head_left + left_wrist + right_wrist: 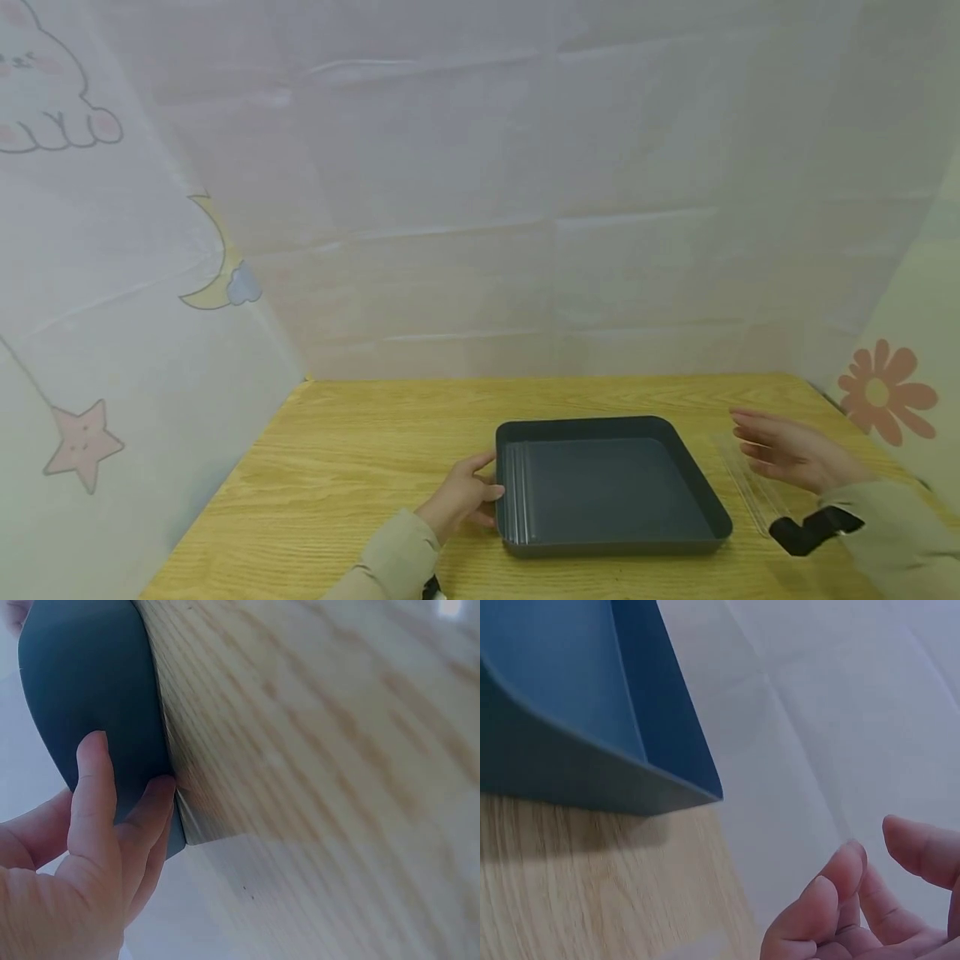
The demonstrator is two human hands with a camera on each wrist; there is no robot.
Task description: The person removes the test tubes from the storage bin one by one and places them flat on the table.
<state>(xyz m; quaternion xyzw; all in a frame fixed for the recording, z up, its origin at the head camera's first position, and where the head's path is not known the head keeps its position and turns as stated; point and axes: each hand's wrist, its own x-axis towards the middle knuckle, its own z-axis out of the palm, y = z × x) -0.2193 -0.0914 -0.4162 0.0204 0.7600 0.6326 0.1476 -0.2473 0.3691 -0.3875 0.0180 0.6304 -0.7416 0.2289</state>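
Tray (pixel 600 487), dark grey and shallow, sits on the wood-grain counter (pixel 360 450) at lower centre-right of the frame, ridges running along its left end. My left hand (pixel 461 496) pinches its left wall, thumb at the rim, fingers against the outside. My right hand (pixel 791 450) hangs at the right, fingers loosely bent, thumb apart, partly covering a clear strip (pixel 746 483) beside the tray. Pale sheeting (pixel 450 167) fills the upper frame.
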